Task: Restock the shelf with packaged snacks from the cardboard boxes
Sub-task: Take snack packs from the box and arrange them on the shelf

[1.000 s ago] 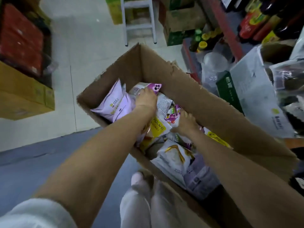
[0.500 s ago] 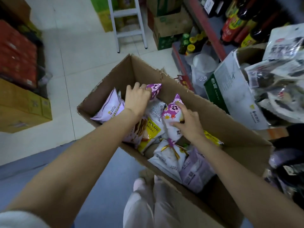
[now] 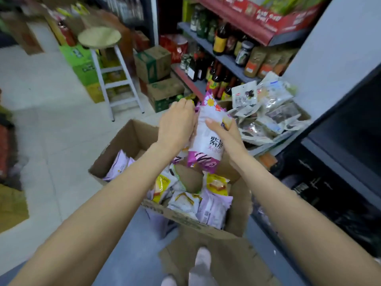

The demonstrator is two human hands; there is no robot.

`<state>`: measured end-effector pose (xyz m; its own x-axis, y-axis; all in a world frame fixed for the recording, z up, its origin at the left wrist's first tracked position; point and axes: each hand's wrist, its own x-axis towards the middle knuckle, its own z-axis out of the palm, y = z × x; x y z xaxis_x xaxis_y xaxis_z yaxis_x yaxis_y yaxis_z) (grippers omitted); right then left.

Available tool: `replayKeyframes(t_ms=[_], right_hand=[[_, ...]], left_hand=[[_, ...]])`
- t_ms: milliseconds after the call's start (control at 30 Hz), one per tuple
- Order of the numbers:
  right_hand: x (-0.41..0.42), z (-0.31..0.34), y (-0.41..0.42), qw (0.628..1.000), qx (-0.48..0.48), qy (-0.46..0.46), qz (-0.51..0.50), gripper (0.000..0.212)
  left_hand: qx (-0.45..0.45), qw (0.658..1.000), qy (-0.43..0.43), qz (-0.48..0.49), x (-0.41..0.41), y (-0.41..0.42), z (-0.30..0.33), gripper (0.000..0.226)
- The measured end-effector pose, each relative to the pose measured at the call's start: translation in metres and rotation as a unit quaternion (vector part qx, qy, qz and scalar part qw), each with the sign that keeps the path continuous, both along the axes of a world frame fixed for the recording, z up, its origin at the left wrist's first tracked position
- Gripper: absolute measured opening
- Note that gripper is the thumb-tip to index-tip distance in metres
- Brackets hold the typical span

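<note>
An open cardboard box (image 3: 121, 141) stands on the floor in front of me, holding several white, purple and yellow snack packets (image 3: 185, 201). Both hands are raised above the box with a white and purple snack bag (image 3: 208, 139) between them. My left hand (image 3: 177, 124) grips the bag's left side near its top. My right hand (image 3: 224, 133) holds its right side, thumb across the front. To the right, a shelf tier (image 3: 274, 139) carries a heap of clear and white packets (image 3: 266, 112).
Bottles of sauce (image 3: 218, 38) fill the grey shelves at the back right. A white stool (image 3: 107, 65) stands behind the box, with green and brown cartons (image 3: 156, 65) around it. A dark cabinet (image 3: 340, 182) lies to my right. My feet (image 3: 202, 263) show at the bottom.
Both hands have come up out of the box with the white and purple bag, toward the shelf on the right. My view has lifted from the box to the shelves.
</note>
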<state>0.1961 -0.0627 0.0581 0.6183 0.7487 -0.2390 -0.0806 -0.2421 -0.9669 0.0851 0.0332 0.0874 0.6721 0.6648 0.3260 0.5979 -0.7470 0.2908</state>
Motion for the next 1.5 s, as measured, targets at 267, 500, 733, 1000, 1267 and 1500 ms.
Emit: replayKeyframes(t_ms=[267,500,733,1000,1267,1500], right_hand=[[0.075,0.117,-0.096,0.983,0.111,0.147,-0.010,0.056],[0.183,0.173,-0.188,0.966,0.213,0.053,-0.134,0.086],[0.308,0.227,-0.235,0.916,0.207,-0.200,-0.279,0.088],[0.422,0.250,-0.210,0.924,0.036,-0.217,-0.312,0.077],[0.472,0.237,-0.172,0.842,-0.096,-0.367,-0.383,0.084],[0.472,0.210,-0.183,0.821,-0.249,-0.403,-0.319,0.095]], left_hand=[[0.058,0.992,-0.071,-0.082,0.107,-0.077,0.099,0.022],[0.050,0.977,-0.130,-0.163,0.221,-0.145,0.173,0.024],[0.095,0.976,-0.159,-0.114,0.334,-0.173,0.213,0.020],[0.167,0.964,-0.172,-0.119,0.410,-0.158,0.245,0.022],[0.157,0.955,-0.192,-0.162,0.464,-0.141,0.252,0.022],[0.110,0.948,-0.216,-0.205,0.474,-0.122,0.245,0.025]])
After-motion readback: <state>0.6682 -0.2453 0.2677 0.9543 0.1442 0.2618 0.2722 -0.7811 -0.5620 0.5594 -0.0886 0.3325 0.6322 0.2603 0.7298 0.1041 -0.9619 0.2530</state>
